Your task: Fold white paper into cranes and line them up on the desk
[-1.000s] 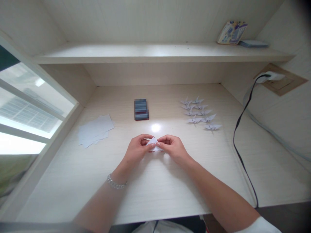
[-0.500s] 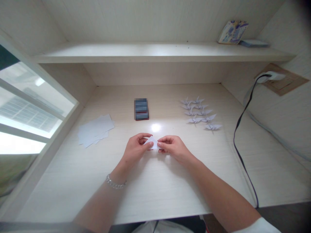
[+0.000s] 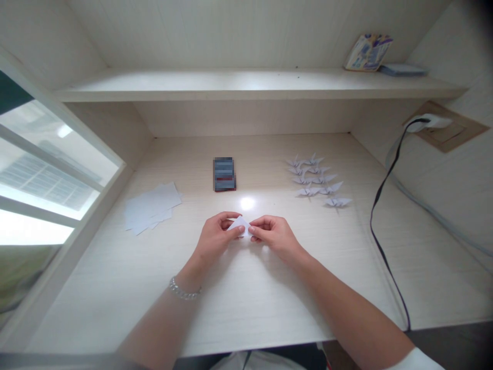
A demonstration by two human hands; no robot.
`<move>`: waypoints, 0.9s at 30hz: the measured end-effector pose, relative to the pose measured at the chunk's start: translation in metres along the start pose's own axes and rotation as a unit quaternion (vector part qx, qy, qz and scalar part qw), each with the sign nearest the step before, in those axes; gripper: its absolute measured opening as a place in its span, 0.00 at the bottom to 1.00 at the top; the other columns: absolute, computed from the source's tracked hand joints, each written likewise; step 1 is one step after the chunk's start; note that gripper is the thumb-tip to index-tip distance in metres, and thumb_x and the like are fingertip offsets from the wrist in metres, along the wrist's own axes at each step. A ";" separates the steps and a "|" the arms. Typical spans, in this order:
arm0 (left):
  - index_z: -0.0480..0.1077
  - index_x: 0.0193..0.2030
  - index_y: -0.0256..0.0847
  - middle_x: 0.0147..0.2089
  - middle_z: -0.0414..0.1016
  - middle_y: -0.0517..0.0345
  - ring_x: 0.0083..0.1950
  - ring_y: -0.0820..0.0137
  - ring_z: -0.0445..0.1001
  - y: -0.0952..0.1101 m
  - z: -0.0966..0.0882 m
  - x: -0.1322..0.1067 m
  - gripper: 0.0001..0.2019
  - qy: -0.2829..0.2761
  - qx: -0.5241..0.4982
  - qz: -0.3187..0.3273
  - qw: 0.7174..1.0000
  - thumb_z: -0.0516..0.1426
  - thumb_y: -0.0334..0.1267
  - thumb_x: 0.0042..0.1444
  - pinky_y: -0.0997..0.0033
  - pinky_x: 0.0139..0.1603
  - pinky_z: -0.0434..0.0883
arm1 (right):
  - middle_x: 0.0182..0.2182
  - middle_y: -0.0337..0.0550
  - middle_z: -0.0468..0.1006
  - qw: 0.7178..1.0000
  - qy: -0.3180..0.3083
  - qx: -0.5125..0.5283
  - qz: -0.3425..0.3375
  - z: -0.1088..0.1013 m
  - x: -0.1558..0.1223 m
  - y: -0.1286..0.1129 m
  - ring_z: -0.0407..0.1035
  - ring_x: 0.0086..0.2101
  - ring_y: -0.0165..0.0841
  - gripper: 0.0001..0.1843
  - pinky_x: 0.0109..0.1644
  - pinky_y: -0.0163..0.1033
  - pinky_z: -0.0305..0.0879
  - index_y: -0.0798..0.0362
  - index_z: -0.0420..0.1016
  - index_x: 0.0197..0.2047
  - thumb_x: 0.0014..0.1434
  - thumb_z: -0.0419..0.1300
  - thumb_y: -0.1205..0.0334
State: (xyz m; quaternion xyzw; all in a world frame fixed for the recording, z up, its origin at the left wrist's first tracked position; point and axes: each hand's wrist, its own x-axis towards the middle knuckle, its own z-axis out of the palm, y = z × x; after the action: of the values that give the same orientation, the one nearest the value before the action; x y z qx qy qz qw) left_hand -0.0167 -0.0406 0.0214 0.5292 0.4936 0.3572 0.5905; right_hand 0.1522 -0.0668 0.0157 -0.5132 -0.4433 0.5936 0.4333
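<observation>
The left grip, a bare hand [image 3: 220,229], pinches a small white folded-paper triangle [image 3: 239,223] with its thumb laid across the front. The right grip, also a bare hand [image 3: 274,234], is closed on the triangle's right edge between thumb and fingers. The paper points upward, away from the person, between the two hands, just above a pale wood-grain bench [image 3: 254,303]. A silver chain-link bracelet [image 3: 185,290] circles the left wrist; a white fabric sleeve [image 3: 418,358] shows at the right arm.

Just beyond the hands, a bright round patch of light reflects off the bench. Behind it, slightly left, lies a dark rectangular object [image 3: 224,174], blurred into blocks. Further left is a loose, overlapping pile of flat white paper sheets [image 3: 152,205]. To the right, small white folded-paper birds [image 3: 322,179] stand close together in rows.

At the far right, a thin black cable [image 3: 373,216] runs from a white plug [image 3: 435,121] in a tan wall plate [image 3: 449,134] down to the bench's near edge. Above, a pale wooden shelf [image 3: 246,94] carries a leaning, colourful printed box [image 3: 367,53] beside a flat blue-grey item [image 3: 403,70].
</observation>
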 end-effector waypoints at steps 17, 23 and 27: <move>0.70 0.44 0.34 0.33 0.77 0.51 0.32 0.69 0.74 -0.003 -0.004 0.002 0.21 0.022 -0.014 0.013 1.000 0.64 0.39 0.42 0.70 0.33 0.71 | 0.25 0.43 0.77 0.999 -0.043 0.008 0.033 -0.006 0.002 -0.001 0.70 0.24 0.28 0.15 0.29 0.33 0.65 0.58 0.76 0.33 0.47 0.64 0.53; 0.69 0.44 0.32 0.32 0.76 0.52 0.32 0.70 0.74 0.002 -0.005 0.002 0.23 0.037 -0.067 -0.009 0.997 0.65 0.38 0.40 0.70 0.34 0.73 | 0.25 0.45 0.78 0.990 -0.052 0.079 0.101 -0.009 0.002 -0.005 0.70 0.23 0.27 0.16 0.28 0.32 0.65 0.58 0.75 0.33 0.49 0.63 0.52; 0.69 0.44 0.33 0.32 0.76 0.52 0.32 0.70 0.74 0.002 -0.004 0.002 0.23 0.036 -0.063 -0.008 0.997 0.65 0.39 0.40 0.70 0.34 0.73 | 0.26 0.46 0.78 0.990 -0.073 0.062 0.108 -0.009 0.001 -0.003 0.70 0.22 0.27 0.16 0.27 0.32 0.65 0.58 0.74 0.30 0.50 0.62 0.51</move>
State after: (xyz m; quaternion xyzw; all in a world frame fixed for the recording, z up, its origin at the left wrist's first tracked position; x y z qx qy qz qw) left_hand -0.0200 -0.0375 0.0235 0.4738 0.4954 0.4021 0.6069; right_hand 0.1612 -0.0644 0.0178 -0.4854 -0.3781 0.6990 0.3644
